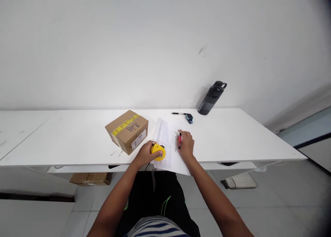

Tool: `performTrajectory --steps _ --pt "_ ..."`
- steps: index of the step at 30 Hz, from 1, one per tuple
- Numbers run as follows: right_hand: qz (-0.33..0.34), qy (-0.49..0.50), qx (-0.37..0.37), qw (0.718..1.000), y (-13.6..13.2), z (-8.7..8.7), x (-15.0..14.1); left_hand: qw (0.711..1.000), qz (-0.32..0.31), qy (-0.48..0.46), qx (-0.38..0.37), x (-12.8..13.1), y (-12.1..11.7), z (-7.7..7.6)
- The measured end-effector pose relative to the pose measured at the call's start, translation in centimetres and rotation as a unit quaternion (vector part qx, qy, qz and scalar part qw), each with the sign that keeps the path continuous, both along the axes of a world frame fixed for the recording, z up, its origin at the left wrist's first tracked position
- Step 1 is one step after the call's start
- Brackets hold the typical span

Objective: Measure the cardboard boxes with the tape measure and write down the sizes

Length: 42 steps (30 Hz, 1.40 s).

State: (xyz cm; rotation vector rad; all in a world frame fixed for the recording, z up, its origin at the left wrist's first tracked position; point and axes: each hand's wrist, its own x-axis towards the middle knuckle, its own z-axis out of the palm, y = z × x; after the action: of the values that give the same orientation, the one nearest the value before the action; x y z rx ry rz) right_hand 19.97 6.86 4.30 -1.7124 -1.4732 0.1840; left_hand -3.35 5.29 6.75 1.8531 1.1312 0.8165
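Observation:
My left hand [145,155] grips a yellow tape measure [159,152], held over the left part of a printed sheet of paper [167,133]. The sheet lies on the white desk [88,140], and its lower edge hangs past the desk's front. On the right side of the paper, my right hand [187,144] is closed around a small red and black object [180,141]; its exact kind is not clear. A taped cardboard box [131,132] with a label and handwriting stands left of the paper.
A dark water bottle [210,99] stands near the wall at the right. Left of it lie a black pen [178,113] and a small black and blue item, perhaps a watch [189,118]. Below the desk are a shelf [232,166] and another cardboard box [90,178].

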Motion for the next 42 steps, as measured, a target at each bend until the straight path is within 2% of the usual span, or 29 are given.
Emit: performTrajectory --steps 3,5,7,8,11,13,15,17,19,21,23,24,26,29,31,33,36,39,42 --pt "-0.053 -0.109 -0.052 0.991 0.6 -0.4 -0.6 1.000 0.011 0.013 0.017 -0.1 -0.5 0.0" --pt "-0.062 -0.139 -0.046 0.987 0.5 -0.2 -1.2 0.999 0.026 0.016 0.012 -0.1 -0.7 -0.1" --pt "-0.035 -0.151 0.002 0.988 -0.6 0.4 -1.9 0.999 0.044 0.010 0.009 -0.1 -1.0 -0.1" --pt "0.004 -0.143 0.029 0.989 -1.5 0.7 -2.4 0.998 0.057 -0.001 0.015 -0.1 -1.2 -0.1" --pt "0.184 -0.016 0.059 0.981 -4.9 1.6 -4.1 0.988 0.106 -0.103 0.037 0.2 -2.5 0.2" --pt "0.286 0.142 0.038 0.947 -7.2 1.8 -5.4 0.974 0.104 -0.198 0.028 0.4 -4.1 1.0" --pt "0.334 0.284 0.026 0.898 -9.0 1.9 -6.8 0.968 0.062 -0.240 0.029 0.7 -6.0 2.4" --pt "0.323 0.374 0.024 0.869 -10.2 2.1 -8.0 0.976 0.017 -0.198 0.093 0.9 -7.8 4.4" --pt "0.278 0.419 0.036 0.864 -10.9 2.6 -8.8 0.974 0.000 -0.124 0.190 0.5 -8.9 6.6" --pt "0.242 0.440 0.045 0.864 -11.4 3.2 -9.3 0.963 0.025 -0.055 0.264 -0.8 -8.8 8.8" --pt "0.219 0.443 0.037 0.869 -11.8 3.6 -9.5 0.952 0.087 0.013 0.293 -3.5 -7.2 10.6" --pt "0.201 0.436 0.033 0.877 -12.0 3.7 -9.6 0.948 0.124 0.055 0.289 -5.3 -5.9 11.3" --pt "0.148 0.409 0.037 0.900 -12.4 3.7 -9.8 0.949 0.152 0.123 0.247 -9.4 -2.8 12.0" --pt "0.089 0.383 0.046 0.918 -12.6 3.1 -10.2 0.969 0.173 0.116 0.130 -14.8 1.0 11.7" --pt "0.089 0.388 0.032 0.917 -12.4 2.5 -10.6 0.979 0.171 0.083 0.069 -16.6 1.7 11.0" --pt "0.100 0.399 0.019 0.911 -12.2 2.0 -11.0 0.977 0.195 0.070 0.055 -17.0 0.8 10.4" --pt "0.113 0.409 0.023 0.905 -11.6 2.3 -12.1 0.961 0.249 0.104 0.054 -16.0 -2.2 10.1" --pt "0.127 0.399 0.055 0.907 -10.2 4.7 -13.2 0.942 0.299 0.146 0.049 -15.1 -4.5 9.9" --pt "0.193 0.347 0.099 0.913 -6.9 9.0 -14.6 0.941 0.321 0.101 0.035 -14.6 -4.7 8.8"
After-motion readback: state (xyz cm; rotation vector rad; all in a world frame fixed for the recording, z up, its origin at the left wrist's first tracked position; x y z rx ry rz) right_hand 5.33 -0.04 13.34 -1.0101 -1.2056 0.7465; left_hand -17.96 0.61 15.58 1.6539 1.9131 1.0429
